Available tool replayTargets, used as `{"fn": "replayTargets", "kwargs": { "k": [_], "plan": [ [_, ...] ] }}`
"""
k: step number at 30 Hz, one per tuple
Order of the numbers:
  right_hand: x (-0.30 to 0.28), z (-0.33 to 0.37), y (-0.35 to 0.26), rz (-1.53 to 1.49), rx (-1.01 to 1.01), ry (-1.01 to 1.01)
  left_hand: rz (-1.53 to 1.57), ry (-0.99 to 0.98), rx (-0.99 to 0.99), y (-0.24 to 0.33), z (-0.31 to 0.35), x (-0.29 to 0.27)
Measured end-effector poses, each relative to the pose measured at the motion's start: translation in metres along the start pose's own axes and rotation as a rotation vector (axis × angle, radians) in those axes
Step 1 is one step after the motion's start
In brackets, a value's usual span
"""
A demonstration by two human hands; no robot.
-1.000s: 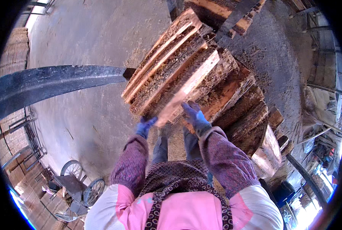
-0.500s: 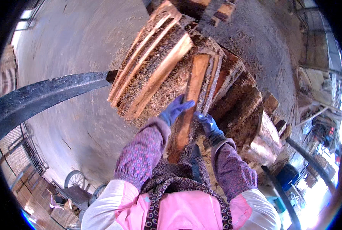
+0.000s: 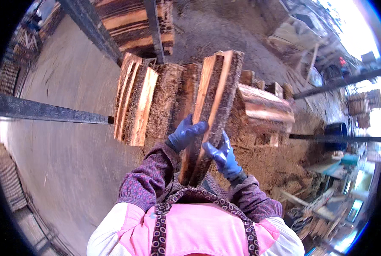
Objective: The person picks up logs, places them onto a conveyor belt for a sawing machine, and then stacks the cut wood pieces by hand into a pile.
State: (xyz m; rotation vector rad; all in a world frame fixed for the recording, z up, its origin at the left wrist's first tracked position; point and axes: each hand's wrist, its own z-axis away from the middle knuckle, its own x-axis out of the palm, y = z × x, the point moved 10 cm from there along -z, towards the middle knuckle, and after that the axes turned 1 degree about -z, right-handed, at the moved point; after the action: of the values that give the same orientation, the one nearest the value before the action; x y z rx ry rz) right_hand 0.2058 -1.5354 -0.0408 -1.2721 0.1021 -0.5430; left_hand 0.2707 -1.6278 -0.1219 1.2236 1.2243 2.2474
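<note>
Rough wooden slabs point(image 3: 216, 98) with bark edges, apparently two side by side, are held up in front of my body, their near ends close to my apron. My left hand point(image 3: 186, 133), in a blue glove, grips them from the left side, its thumb lying over the top face. On the opposite side my right hand point(image 3: 224, 157), also blue-gloved, clasps the edge, with its fingers partly hidden beneath. Beyond and left of them lies a stack of similar bark-covered slabs point(image 3: 164, 100). More pale slabs point(image 3: 265, 106) are piled to the right.
Dark metal bars reach toward the pile from the left point(image 3: 49, 109) and right point(image 3: 340, 138). Farther off, another bundle of slabs point(image 3: 130, 25) lies beside a metal beam point(image 3: 90, 30). Sawdust point(image 3: 280, 162) covers ground at right, near scattered wood pieces point(image 3: 318, 209).
My view has turned to the right, so the surroundings have shifted. The slabs in my hands now stand out higher above the stack, and both hands still grip them.
</note>
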Motion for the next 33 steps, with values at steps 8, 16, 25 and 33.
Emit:
{"fn": "replayTargets", "kwargs": {
  "k": [8,16,25,33],
  "plan": [
    [-0.128,0.116,-0.054,-0.080,-0.254,0.502,-0.107,0.007,0.055,0.065,0.001,0.131],
    [-0.314,0.373,-0.055,-0.289,-0.510,1.006,0.141,0.061,0.127,0.009,-0.053,0.135],
    [-0.455,0.656,-0.035,-0.077,-0.551,1.668,-0.127,-0.180,-0.334,-0.144,-0.137,0.269],
    [-0.665,0.823,-0.190,0.064,-0.625,1.770,-0.604,-0.488,-0.860,-0.309,-0.051,0.345]
  ]
}}
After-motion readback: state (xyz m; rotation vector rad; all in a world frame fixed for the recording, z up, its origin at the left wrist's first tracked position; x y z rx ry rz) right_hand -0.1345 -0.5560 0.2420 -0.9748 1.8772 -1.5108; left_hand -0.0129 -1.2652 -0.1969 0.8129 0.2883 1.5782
